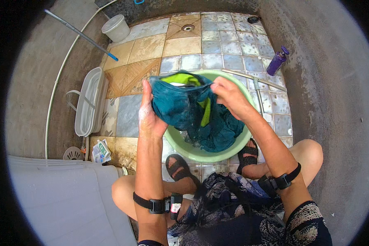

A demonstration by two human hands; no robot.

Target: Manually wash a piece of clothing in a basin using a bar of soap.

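Observation:
A wet teal garment (175,104) with lime-green parts hangs from both hands above a pale green basin (175,143). At its left end, my left hand (150,113) has the thumb upright outside the cloth, and the other fingers are hidden behind it. My right hand (230,95) pinches the upper right edge of the garment. Between the hands the cloth gapes, and its lime-green inside shows. The lower part of the garment lies bunched in the basin, where some water with bubbles is visible. Suds cling to my left wrist.
A T-shaped squeegee (256,80) lies against the basin's right side. Beyond it stands a purple pump bottle (276,63). To the left are a grey-white mop bucket (90,104), a lidded white bucket (116,28), and a soap packet (101,150). My sandalled feet flank the basin's near rim.

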